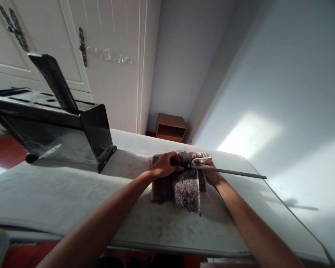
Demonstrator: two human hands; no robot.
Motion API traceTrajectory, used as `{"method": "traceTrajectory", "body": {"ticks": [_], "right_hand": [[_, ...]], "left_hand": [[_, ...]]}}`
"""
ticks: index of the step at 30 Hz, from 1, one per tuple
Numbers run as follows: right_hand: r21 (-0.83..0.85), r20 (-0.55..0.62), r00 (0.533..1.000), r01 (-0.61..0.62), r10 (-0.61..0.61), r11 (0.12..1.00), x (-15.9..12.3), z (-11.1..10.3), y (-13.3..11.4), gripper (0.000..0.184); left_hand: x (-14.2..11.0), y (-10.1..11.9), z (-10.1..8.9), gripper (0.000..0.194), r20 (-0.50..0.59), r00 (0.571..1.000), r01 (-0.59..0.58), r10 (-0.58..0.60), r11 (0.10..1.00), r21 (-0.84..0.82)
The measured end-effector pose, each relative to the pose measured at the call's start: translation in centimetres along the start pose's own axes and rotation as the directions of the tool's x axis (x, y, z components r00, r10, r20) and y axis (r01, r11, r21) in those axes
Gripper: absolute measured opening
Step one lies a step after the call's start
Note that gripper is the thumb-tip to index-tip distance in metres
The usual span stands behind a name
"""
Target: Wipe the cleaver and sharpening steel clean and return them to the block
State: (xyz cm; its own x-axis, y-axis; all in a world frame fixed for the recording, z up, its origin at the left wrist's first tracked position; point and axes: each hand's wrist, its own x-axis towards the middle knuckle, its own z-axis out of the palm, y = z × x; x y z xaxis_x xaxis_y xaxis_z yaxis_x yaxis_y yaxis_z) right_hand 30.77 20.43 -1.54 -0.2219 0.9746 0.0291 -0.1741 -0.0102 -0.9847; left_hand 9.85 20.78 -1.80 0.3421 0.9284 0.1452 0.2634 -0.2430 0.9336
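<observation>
My left hand point(167, 165) is closed around the black handle of a honing steel point(229, 171), whose long grey rod points to the right. Around the near end of the rod, my right hand point(210, 173) holds a grey-brown fuzzy cloth point(186, 188) with pale edges. Part of the cloth hangs down toward me, below both hands. Some of the right fingers are hidden behind the rod and the cloth folds. A bit of red shows at the cloth's top edge, too small to identify.
A black knife block point(92, 130) with clear side panels stands on the left of the white table point(80, 190), a broad black handle point(54, 82) sticking up from it. Behind are white cabinets point(111, 85) and a small wooden cabinet point(171, 121). A wall point(281, 93) borders the right side.
</observation>
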Motion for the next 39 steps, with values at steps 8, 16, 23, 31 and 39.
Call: {"method": "traceTrajectory", "body": {"ticks": [8, 16, 23, 31, 39], "right_hand": [[-0.029, -0.021, 0.998, 0.065, -0.066, 0.997, 0.3, 0.0, 0.6, 0.039], [-0.07, -0.014, 0.996, 0.09, -0.091, 0.994, 0.2, 0.2, 0.3, 0.041], [-0.204, -0.003, 0.992, 0.121, -0.124, 0.971, 0.7, -0.6, 0.9, 0.041], [-0.265, -0.022, 0.984, 0.166, -0.178, 0.95, 0.9, -0.8, 1.4, 0.042], [-0.145, -0.096, 0.988, 0.104, -0.119, 0.984, 0.5, 0.2, 0.9, 0.048]], "left_hand": [[0.0, -0.3, 0.9, 0.024, -0.114, 0.993, 0.029, -0.031, 0.999, -0.018], [-0.2, 0.0, 1.2, 0.024, -0.157, 0.987, 0.003, -0.015, 0.997, -0.074], [-0.3, 0.2, 1.3, 0.023, -0.187, 0.982, -0.029, 0.014, 0.996, -0.079], [-0.3, 0.2, 1.2, 0.025, -0.182, 0.982, -0.068, 0.052, 0.994, -0.082], [-0.4, 0.1, 1.2, 0.025, -0.193, 0.981, -0.053, 0.034, 0.994, -0.093]]}}
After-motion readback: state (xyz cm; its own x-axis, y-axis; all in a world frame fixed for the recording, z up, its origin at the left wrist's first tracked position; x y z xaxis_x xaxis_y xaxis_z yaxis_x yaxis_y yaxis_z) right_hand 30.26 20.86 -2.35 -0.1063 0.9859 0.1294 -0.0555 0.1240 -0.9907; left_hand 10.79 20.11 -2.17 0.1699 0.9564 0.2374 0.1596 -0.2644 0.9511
